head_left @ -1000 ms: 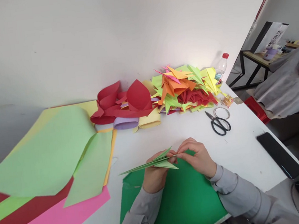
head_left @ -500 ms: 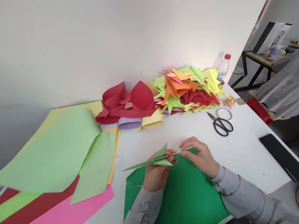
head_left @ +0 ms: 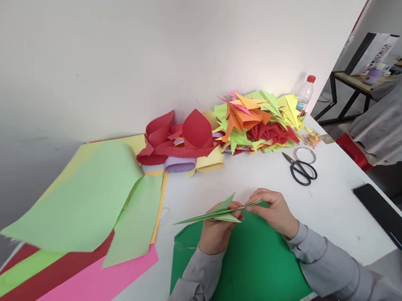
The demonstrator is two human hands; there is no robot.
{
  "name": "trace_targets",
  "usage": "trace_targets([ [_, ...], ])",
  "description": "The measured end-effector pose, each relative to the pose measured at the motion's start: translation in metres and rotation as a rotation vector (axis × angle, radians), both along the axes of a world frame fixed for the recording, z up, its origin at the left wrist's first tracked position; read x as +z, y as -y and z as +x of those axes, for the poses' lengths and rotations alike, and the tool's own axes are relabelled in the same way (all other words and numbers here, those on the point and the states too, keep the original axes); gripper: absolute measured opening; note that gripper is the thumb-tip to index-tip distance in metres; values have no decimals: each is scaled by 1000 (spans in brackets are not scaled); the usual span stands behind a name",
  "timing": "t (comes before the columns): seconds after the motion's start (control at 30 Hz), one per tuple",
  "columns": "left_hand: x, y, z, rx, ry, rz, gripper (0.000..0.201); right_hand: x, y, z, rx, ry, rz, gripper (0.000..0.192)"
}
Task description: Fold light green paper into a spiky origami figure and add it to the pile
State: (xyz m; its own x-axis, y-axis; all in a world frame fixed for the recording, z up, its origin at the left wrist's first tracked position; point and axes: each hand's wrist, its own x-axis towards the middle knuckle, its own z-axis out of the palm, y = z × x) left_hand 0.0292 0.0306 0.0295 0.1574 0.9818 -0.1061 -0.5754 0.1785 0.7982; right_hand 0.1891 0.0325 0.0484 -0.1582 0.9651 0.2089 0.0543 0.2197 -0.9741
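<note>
Folded green paper [head_left: 198,217] is in lower centre of frame, seen nearly edge-on, long end aimed left. I see it held over the top edge of the dark green sheet [head_left: 256,270] on the desk [head_left: 194,188]. Left hand [head_left: 214,234]: fingers clamped on the paper's middle. Right hand [head_left: 276,212]: thumb and index pinched on the thin right end, a bit of tip poking out past them.

Hard to read: left fingers are partly masked by the paper, and I can't count its layers from this angle. Can't tell if the two hands' fingertips touch. Both forearms and the dark green sheet run off the bottom edge. Pink paper [head_left: 83,297] is cropped at lower left, grey garment [head_left: 391,117] at the right edge. Bottle [head_left: 306,93], upper right, is partly behind the folded paper pile [head_left: 248,118]; the bottom of that pile is jumbled.
</note>
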Motion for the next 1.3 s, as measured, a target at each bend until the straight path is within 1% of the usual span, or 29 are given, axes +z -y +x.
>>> trace_targets([
  [0.2, -3, -1, -2, 13, -13, 12, 22, -1, -2, 0, -1, 94, -3, 24],
  [0.37, -5, -1, -1, 15, -10, 7, 22, -2, -2, -1, 10, 85, -2, 26],
  [0.5, -5, -1, -2, 21, -16, 11, 21, -3, -2, 0, -5, 70, -41, 13],
  [0.6, -5, -3, -4, 38, -8, 11, 20, -5, -3, 1, -81, -18, -122, 10],
  [0.7, -7, -3, -5, 68, -3, -9, 22, -7, -4, 3, -134, -151, -215, 13],
  [0.87, -8, -1, -1, 96, -50, -22, 24, -10, -7, 4, -163, -287, -264, 16],
  [0.93, -7, 0, 0, 96, -51, -21, 27, -11, -7, 4, -142, -330, -309, 17],
  [1.03, -7, 1, 1, 61, -36, -19, 29, -9, -5, 2, -41, -362, -395, 21],
  [1.13, -9, 1, 2, 14, -45, 14, 29, -6, -1, -2, 59, -331, -392, 25],
  [1.2, -10, 2, 3, 5, -71, 58, 27, -6, 1, -5, 75, -329, -387, 24],
  [1.3, -11, 3, 4, 9, -172, 155, 28, -9, -1, -5, 63, -386, -402, 23],
])
